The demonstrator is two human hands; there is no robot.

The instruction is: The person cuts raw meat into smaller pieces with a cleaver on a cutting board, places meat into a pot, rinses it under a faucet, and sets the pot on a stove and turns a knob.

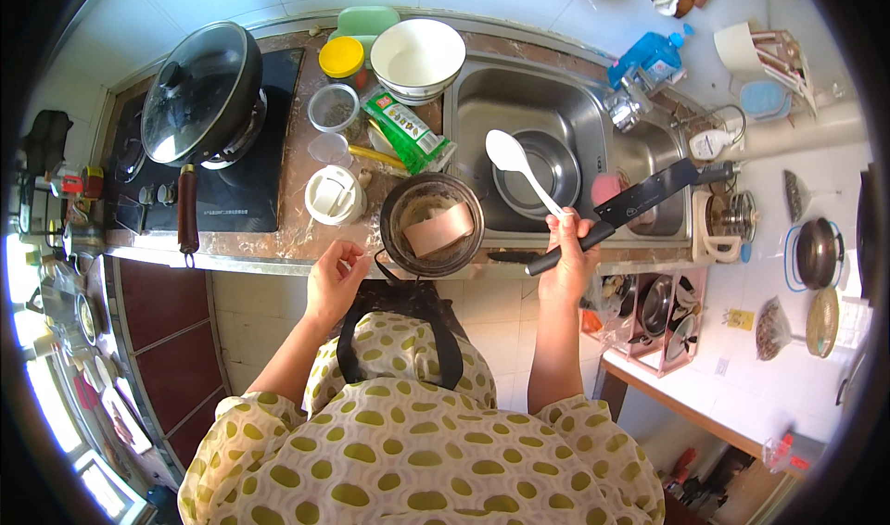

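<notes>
My right hand [570, 247] grips a white spoon [507, 152] and a black-bladed kitchen knife [643, 195] together. The spoon's bowl points up over the sink, while the blade reaches to the right. Loosely curled, my left hand [337, 278] is at the counter's front edge, with nothing visible in it. Just right of it stands a round dark pot [391, 229]. A pinkish rectangular piece [439, 230] lies inside the pot; its material is unclear. Behind my left hand is a white lidded container [335, 195]. Another dark knife [514, 256] rests along the counter edge near the sink.
A lidded frying pan [201, 94] sits on the black cooktop [240, 209] at left. White bowls [417, 56], a green packet [410, 132] and a yellow-lidded jar [341, 57] crowd the counter. A metal basin [535, 174] lies in the steel sink [480, 94]. Blue bottle [646, 59] stands behind the faucet [629, 104].
</notes>
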